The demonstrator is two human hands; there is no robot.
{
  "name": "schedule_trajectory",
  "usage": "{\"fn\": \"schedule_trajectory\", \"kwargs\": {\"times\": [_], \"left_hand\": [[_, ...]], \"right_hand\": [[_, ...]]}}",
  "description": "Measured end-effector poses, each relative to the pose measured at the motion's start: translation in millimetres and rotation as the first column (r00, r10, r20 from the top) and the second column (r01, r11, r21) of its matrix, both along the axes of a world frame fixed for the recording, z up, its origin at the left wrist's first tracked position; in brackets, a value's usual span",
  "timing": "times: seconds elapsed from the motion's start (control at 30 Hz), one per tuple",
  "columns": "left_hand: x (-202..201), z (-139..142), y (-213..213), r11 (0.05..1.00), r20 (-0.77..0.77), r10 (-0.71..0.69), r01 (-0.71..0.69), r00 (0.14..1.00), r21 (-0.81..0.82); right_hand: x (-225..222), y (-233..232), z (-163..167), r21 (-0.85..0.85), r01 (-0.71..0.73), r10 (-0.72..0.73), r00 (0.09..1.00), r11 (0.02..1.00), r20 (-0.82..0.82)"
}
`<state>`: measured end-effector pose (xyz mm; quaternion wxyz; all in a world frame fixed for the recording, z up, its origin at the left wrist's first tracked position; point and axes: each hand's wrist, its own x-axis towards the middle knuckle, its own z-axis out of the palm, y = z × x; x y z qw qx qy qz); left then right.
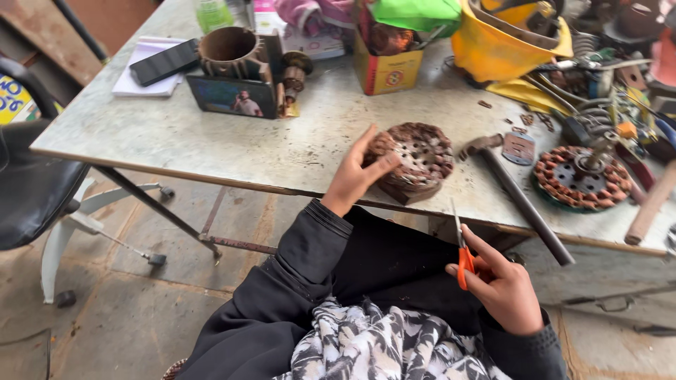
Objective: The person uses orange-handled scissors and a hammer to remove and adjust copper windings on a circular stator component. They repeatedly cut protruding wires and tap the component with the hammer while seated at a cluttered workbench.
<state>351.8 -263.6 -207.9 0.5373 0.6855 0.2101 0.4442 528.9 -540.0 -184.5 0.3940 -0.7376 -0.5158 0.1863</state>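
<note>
My left hand (356, 173) rests against the left side of a round, rusty motor stator (417, 156) with copper windings, which sits on a small wooden block near the table's front edge. The fingers are spread and touch its rim. My right hand (501, 283) is lower, below the table edge over my lap, and grips orange-handled scissors (461, 248) with the blades pointing up.
A hammer (514, 190) lies right of the stator, and a second wound stator (581, 177) beyond it. The grey table (211, 141) also carries a phone on a notebook (163, 62), a gear-like ring (229, 51), a cardboard box (386, 69), a yellow helmet (504, 42) and tools. A black chair (35, 183) stands at left.
</note>
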Motion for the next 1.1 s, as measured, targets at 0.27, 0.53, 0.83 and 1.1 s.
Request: {"fn": "schedule_trajectory", "kwargs": {"times": [0.27,0.53,0.83,1.1], "left_hand": [[-22.6,16.5,-8.4,0.998,-0.220,0.005,0.009,0.975,0.063],[-13.0,14.8,5.5,0.975,-0.023,-0.174,0.175,0.985,0.138],[-12.4,12.3,-0.9,0.963,-0.055,-0.142,0.151,0.988,0.225],[-17.9,17.5,-9.4,0.956,-0.138,-0.029,0.068,0.990,0.285]], "right_hand": [[6.5,-1.6,-17.2,0.141,-0.237,0.276,0.811,0.961,-0.516],[-1.2,3.1,-4.5,0.179,-0.330,0.356,0.620,0.927,-0.700],[6.7,19.8,17.3,0.088,-0.339,0.277,0.563,0.937,-0.779],[12.0,27.1,33.5,0.002,-0.338,0.213,0.588,0.941,-0.781]]}}
